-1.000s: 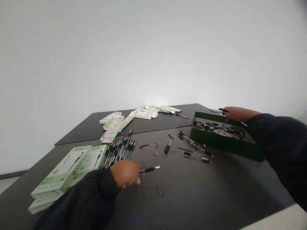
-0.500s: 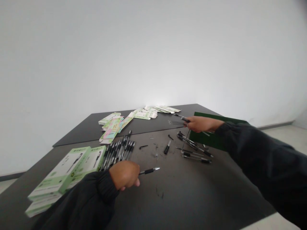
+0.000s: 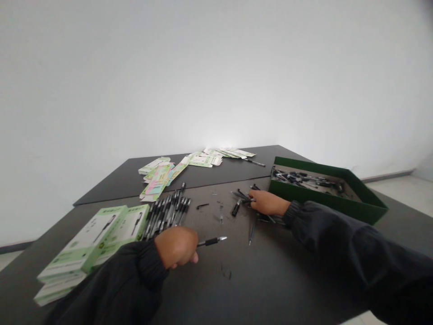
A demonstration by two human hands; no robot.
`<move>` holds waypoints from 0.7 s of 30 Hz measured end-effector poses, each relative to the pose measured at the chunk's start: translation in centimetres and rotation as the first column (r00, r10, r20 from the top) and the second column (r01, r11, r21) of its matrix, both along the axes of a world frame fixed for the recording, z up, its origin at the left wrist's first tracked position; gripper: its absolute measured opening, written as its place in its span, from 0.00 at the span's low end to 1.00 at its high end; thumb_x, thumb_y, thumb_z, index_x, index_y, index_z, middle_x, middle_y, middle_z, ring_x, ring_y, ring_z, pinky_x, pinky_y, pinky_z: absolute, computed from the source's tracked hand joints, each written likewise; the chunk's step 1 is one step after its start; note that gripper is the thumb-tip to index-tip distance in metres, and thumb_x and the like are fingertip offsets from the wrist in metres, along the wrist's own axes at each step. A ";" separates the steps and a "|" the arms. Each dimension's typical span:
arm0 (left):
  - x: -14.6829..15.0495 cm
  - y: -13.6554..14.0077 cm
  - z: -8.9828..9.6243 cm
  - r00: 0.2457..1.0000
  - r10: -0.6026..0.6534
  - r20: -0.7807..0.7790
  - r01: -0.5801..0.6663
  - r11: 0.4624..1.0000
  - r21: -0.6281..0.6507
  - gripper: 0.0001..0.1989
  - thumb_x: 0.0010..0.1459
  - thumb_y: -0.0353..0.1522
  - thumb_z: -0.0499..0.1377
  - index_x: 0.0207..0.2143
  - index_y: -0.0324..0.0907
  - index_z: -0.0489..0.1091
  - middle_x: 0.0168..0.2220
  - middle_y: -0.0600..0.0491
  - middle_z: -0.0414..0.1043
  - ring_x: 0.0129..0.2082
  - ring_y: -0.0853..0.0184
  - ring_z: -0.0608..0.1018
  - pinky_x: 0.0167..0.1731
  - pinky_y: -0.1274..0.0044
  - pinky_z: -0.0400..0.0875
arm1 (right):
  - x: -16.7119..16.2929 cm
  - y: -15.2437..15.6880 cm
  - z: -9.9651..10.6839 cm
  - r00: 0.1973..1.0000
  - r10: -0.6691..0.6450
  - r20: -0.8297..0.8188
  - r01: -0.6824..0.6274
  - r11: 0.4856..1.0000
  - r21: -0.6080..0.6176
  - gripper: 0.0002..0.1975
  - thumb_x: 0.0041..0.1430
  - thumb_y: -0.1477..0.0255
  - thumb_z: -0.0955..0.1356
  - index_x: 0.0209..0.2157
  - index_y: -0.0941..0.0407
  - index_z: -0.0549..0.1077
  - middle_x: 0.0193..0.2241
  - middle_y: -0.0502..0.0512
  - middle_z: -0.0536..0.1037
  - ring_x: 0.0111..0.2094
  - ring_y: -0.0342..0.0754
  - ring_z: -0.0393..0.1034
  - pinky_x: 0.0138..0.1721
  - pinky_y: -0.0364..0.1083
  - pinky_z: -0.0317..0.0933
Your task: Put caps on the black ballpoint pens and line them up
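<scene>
My left hand [image 3: 176, 246] is closed around an uncapped gel pen [image 3: 211, 241], whose black grip and clear tip point right. To the right, my right hand [image 3: 269, 202] is low over the loose pens on the table. Its fingers are closed around some dark pens [image 3: 241, 196] whose ends stick out to the left; the exact number is hidden. Beneath its wrist lie more pens and pen parts, partly covered. A thin refill [image 3: 252, 232] slants toward me, and a black pen cap [image 3: 236, 208] lies just left of the hand. Behind the left hand, capped pens [image 3: 169, 208] lie in a row.
A green box [image 3: 338, 205] holding many pens and parts stands on the right. White-green pen boxes [image 3: 81, 239] are stacked at the left. Flattened cartons [image 3: 158, 180] lie farther back, with a single pen [image 3: 255, 162] near them. Small clips and bits are scattered mid-table.
My right hand has come down from beside the green box, toward me, to the loose pens, uncovering the box's contents. My left hand with its pen has stayed almost still.
</scene>
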State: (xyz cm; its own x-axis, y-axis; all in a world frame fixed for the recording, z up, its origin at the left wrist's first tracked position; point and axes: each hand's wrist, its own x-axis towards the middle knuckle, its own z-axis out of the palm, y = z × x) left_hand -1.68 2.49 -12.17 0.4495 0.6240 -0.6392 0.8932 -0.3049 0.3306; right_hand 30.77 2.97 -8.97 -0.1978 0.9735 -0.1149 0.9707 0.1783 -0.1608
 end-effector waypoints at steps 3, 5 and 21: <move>-0.2 -0.2 0.2 0.999 -0.033 0.033 0.031 0.999 0.037 0.12 0.45 0.42 0.61 0.31 0.45 0.73 0.08 0.62 0.57 0.08 0.69 0.64 0.12 0.80 0.62 | 0.3 -0.2 -0.1 1.000 -0.008 -0.008 0.009 1.000 0.014 0.13 0.56 0.67 0.63 0.42 0.58 0.69 0.40 0.62 0.76 0.40 0.52 0.70 0.36 0.44 0.55; -0.4 -0.3 0.2 0.999 -0.038 0.035 0.036 0.998 0.043 0.13 0.45 0.42 0.60 0.31 0.45 0.73 0.08 0.62 0.57 0.08 0.69 0.64 0.12 0.80 0.61 | 0.5 -0.5 -0.1 1.000 -0.015 -0.027 0.015 1.000 0.017 0.15 0.56 0.64 0.64 0.43 0.57 0.69 0.40 0.60 0.76 0.39 0.50 0.70 0.35 0.43 0.55; 0.1 -0.2 0.2 0.997 -0.082 0.003 0.081 0.994 0.073 0.14 0.45 0.41 0.60 0.34 0.46 0.75 0.12 0.58 0.64 0.15 0.63 0.73 0.16 0.77 0.66 | 17.0 1.9 6.8 0.884 -0.461 0.078 0.416 0.851 0.319 0.21 0.59 0.58 0.59 0.43 0.59 0.70 0.38 0.64 0.76 0.37 0.53 0.68 0.37 0.47 0.56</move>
State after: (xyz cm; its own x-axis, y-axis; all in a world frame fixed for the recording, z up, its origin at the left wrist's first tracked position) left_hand -1.58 2.26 -11.97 0.5044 0.6299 -0.5906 0.8625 -0.4001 0.3098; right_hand 47.73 4.92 -2.21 0.2548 0.9488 0.1867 0.9665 -0.2558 -0.0195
